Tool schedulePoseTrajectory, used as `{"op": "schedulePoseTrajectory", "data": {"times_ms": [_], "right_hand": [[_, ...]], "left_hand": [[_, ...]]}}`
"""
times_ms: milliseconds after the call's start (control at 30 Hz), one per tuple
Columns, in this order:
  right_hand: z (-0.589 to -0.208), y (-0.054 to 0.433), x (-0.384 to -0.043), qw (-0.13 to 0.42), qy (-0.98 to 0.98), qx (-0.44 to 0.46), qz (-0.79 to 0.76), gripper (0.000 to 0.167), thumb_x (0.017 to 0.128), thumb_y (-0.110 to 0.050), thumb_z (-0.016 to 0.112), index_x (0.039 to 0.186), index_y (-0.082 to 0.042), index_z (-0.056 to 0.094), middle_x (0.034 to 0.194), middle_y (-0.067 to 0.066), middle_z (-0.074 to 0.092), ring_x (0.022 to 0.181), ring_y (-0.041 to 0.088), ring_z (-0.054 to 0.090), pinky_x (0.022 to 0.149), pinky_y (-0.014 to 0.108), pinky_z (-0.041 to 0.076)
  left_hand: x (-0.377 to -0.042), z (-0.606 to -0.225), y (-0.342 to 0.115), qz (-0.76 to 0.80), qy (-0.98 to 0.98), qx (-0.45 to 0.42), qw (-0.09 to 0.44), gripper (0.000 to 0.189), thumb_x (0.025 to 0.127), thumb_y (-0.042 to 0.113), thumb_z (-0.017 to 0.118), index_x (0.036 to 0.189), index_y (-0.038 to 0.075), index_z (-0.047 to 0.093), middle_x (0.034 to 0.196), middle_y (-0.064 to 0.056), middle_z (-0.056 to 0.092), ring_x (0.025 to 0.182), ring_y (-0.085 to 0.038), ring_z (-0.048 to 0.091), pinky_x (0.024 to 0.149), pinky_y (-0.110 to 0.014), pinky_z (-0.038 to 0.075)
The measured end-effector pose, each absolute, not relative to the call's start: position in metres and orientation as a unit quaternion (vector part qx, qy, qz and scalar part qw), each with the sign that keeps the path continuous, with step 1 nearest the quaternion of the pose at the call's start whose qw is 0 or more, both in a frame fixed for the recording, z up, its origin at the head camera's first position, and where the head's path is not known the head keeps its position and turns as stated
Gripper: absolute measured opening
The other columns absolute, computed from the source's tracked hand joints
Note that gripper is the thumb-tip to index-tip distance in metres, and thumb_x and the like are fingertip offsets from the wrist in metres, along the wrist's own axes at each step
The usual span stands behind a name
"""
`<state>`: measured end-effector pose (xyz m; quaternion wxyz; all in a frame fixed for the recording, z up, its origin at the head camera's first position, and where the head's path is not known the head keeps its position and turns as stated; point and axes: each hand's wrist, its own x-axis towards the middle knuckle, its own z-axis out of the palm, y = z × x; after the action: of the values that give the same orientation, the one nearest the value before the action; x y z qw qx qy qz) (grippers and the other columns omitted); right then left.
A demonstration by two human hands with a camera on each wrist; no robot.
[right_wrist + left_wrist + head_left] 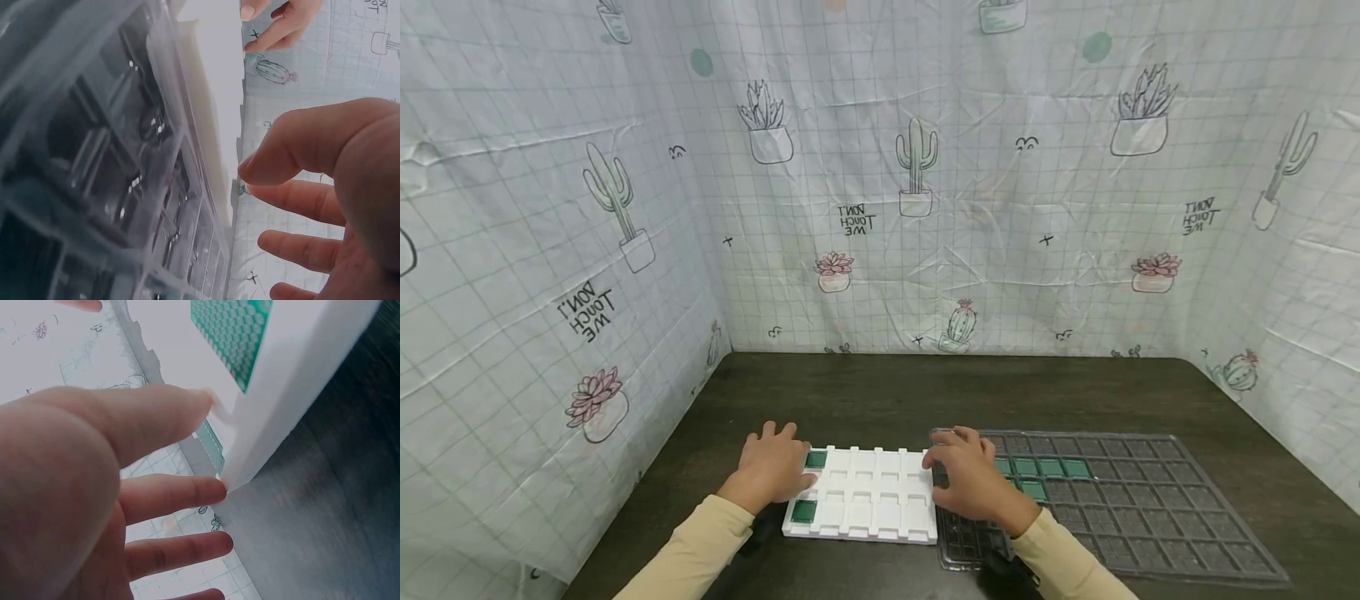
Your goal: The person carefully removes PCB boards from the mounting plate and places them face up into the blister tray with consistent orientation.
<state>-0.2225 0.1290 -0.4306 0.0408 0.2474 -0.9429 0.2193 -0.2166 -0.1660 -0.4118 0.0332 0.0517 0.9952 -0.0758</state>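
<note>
A white compartment tray (887, 487) lies flat on the dark table, with two green squares in its left column, a far one (816, 459) and a near one (803, 512). In the left wrist view, the near green square (236, 337) shows a pattern of round dots. My left hand (769, 468) is at the tray's left end, thumb and index fingertips at its edge, other fingers extended. Above the tray's right edge, beside a clear plastic tray (1138, 504), hovers my right hand (968, 477). Its thumb and index tips are close together, nothing visible between them.
Several green squares (1051, 467) sit in the clear tray's left part, some hidden under my right hand. Dark tabletop (865, 392) extends behind both trays. A cactus-printed white cloth (985, 208) encloses the back and sides.
</note>
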Motion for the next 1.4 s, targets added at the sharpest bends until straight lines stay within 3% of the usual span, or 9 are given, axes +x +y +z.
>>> {"op": "schedulePoseTrajectory", "data": {"times_ms": [533, 1400], "right_hand": [[-0.434, 0.107, -0.221, 0.043, -0.933, 0.28, 0.223, 0.016, 0.075, -0.011, 0.073, 0.089, -0.019, 0.07, 0.138, 0.015, 0.056, 0.136, 0.047, 0.033, 0.097, 0.069, 0.022], [-0.432, 0.074, -0.225, 0.022, -0.932, 0.306, 0.195, 0.017, 0.079, -0.014, 0.073, 0.095, -0.019, 0.072, 0.138, 0.014, 0.056, 0.135, 0.046, 0.036, 0.096, 0.065, 0.026]], "left_hand": [[-0.217, -0.413, -0.167, -0.079, 0.995, 0.056, 0.031, 0.052, 0.084, 0.05, 0.07, 0.123, 0.015, 0.068, 0.138, -0.015, 0.054, 0.126, -0.044, 0.046, 0.098, -0.063, 0.043], [-0.214, -0.413, -0.167, -0.079, 0.995, 0.058, 0.019, 0.051, 0.084, 0.049, 0.071, 0.121, 0.014, 0.069, 0.135, -0.015, 0.056, 0.124, -0.044, 0.048, 0.097, -0.062, 0.044]]}}
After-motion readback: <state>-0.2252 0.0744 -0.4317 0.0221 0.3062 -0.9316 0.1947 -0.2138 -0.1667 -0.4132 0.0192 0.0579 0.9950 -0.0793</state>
